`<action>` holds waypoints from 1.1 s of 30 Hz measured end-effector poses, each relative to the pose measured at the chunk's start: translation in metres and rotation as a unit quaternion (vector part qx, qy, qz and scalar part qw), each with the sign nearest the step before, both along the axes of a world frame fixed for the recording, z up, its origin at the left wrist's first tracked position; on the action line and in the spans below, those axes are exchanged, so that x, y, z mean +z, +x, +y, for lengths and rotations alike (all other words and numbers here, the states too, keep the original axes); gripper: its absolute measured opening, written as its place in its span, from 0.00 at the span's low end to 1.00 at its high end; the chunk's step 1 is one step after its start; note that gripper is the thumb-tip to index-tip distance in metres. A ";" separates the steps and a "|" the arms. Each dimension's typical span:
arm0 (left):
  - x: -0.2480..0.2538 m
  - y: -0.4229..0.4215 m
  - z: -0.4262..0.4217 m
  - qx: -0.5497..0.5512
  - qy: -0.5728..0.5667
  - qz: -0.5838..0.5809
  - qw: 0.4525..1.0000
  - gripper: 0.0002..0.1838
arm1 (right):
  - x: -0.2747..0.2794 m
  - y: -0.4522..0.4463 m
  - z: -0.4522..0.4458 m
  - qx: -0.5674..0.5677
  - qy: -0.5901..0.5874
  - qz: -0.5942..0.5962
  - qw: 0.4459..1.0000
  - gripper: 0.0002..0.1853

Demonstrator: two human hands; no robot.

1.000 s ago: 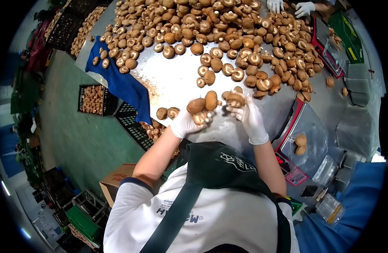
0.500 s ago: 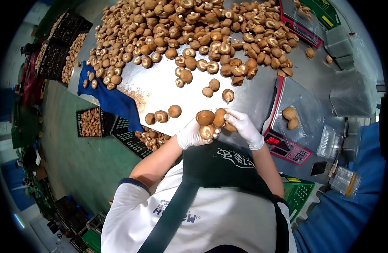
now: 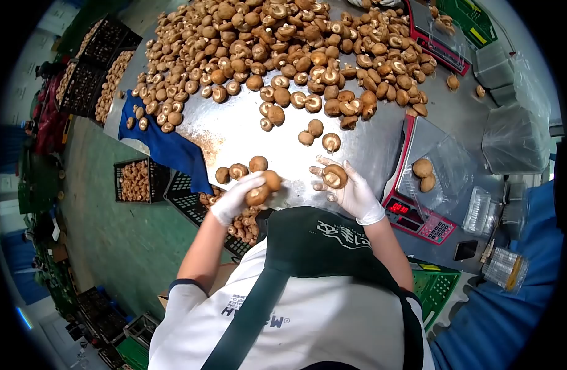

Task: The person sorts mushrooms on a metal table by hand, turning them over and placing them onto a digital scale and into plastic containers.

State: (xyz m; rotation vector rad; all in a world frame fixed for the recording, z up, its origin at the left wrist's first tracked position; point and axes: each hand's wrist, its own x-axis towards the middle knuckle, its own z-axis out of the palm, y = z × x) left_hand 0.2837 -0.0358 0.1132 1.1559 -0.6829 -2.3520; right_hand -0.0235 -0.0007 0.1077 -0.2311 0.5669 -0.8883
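My left hand (image 3: pixel 233 200), in a white glove, is closed around shiitake mushrooms (image 3: pixel 257 196) at the front left of the metal table. Just beyond it lie several loose mushrooms (image 3: pixel 238 171). Gloved too, my right hand (image 3: pixel 358 196) is turned palm up and holds one shiitake mushroom (image 3: pixel 334 177), its pale underside showing. The fingers of that hand are spread, their tips darkened. A scale (image 3: pixel 399 209) with a red display stands to its right, carrying a clear plastic tray (image 3: pixel 440 176) with two mushrooms (image 3: pixel 423 167) in it.
A large mushroom heap (image 3: pixel 277 43) covers the table's far side. A blue cloth (image 3: pixel 166 151) hangs over the left edge, near black crates (image 3: pixel 135 180) of mushrooms. Stacked clear trays (image 3: pixel 511 135) and a phone (image 3: pixel 466 250) lie right. Another person's gloved hand (image 3: pixel 382 2) shows at the top.
My hands have moved apart. The left went leftward with mushrooms in it, while the right opened out, turned upward, and keeps one mushroom. A gloved hand has appeared at the far edge.
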 end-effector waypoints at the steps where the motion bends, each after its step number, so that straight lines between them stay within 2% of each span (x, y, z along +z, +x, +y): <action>1: -0.007 0.021 0.006 0.001 -0.111 -0.188 0.976 0.20 | 0.000 0.000 0.000 -0.003 0.008 -0.026 1.000 0.36; 2: 0.009 0.034 0.004 -0.066 -0.183 -0.228 0.954 0.19 | 0.001 0.002 -0.001 -0.009 0.024 -0.041 0.999 0.35; 3: -0.004 0.061 0.004 -0.116 -0.231 -0.296 0.919 0.19 | -0.002 0.002 -0.003 -0.006 0.026 -0.066 0.997 0.35; 4: 0.008 0.073 0.005 -0.169 -0.235 -0.421 0.860 0.21 | -0.008 0.001 -0.004 -0.002 0.026 -0.090 0.996 0.35; 7: 0.019 0.098 0.006 -0.222 -0.208 -0.597 0.742 0.23 | -0.012 0.002 -0.006 0.002 0.025 -0.105 0.994 0.35; 8: 0.012 0.110 0.007 -0.203 -0.231 -0.619 0.722 0.26 | -0.012 0.003 -0.007 0.003 0.023 -0.101 0.995 0.34; 9: 0.002 0.122 0.008 -0.184 -0.254 -0.641 0.701 0.28 | -0.013 0.004 -0.010 -0.022 0.019 -0.025 0.999 0.33; 10: -0.005 0.125 0.007 -0.136 -0.295 -0.628 0.707 0.27 | -0.015 0.005 -0.012 -0.047 0.014 0.050 0.998 0.33; 11: 0.009 0.109 0.002 -0.089 -0.278 -0.600 0.744 0.24 | -0.018 0.004 -0.013 -0.071 0.009 0.126 0.989 0.32; 12: 0.002 0.103 -0.002 -0.047 -0.302 -0.557 0.772 0.23 | -0.034 -0.009 -0.017 -0.060 0.002 0.164 0.985 0.28; 13: -0.006 0.097 -0.006 -0.004 -0.326 -0.511 0.796 0.22 | -0.035 -0.007 -0.022 -0.094 -0.004 0.279 0.956 0.29; 15: -0.011 0.071 -0.021 0.034 -0.330 -0.433 0.838 0.22 | -0.037 -0.003 -0.033 -0.157 -0.018 0.494 0.855 0.32; 17: -0.034 0.054 -0.047 -0.022 -0.404 -0.469 0.785 0.24 | -0.080 -0.017 -0.044 -0.102 -0.064 0.670 0.733 0.36; 18: -0.029 0.031 -0.067 -0.030 -0.419 -0.469 0.777 0.25 | -0.095 -0.019 -0.054 -0.070 -0.091 0.744 0.659 0.38; 21: -0.034 -0.016 -0.127 -0.059 -0.441 -0.483 0.754 0.27 | -0.096 -0.017 -0.071 -0.026 -0.141 0.703 0.696 0.42; 23: -0.052 -0.033 -0.170 -0.075 -0.492 -0.528 0.688 0.26 | -0.107 -0.014 -0.087 0.042 -0.126 0.633 0.762 0.43; 25: -0.038 -0.054 -0.205 -0.126 -0.479 -0.592 0.636 0.28 | -0.099 -0.003 -0.102 0.107 -0.117 0.596 0.787 0.44; 26: -0.036 -0.060 -0.222 -0.169 -0.451 -0.592 0.646 0.32 | -0.110 0.003 -0.110 0.094 -0.137 0.601 0.782 0.45; 27: -0.051 -0.065 -0.234 -0.208 -0.451 -0.595 0.632 0.33 | -0.120 0.006 -0.118 0.105 -0.150 0.611 0.770 0.46; 30: -0.037 -0.077 -0.231 -0.295 -0.473 -0.604 0.570 0.34 | -0.096 0.039 -0.128 0.147 -0.164 0.613 0.759 0.42; 31: -0.040 -0.073 -0.226 -0.296 -0.479 -0.596 0.572 0.34 | -0.068 0.055 -0.135 0.243 -0.182 0.588 0.749 0.38; 33: -0.044 -0.059 -0.213 -0.298 -0.491 -0.581 0.577 0.34 | -0.064 0.087 -0.123 0.265 -0.253 0.603 0.709 0.36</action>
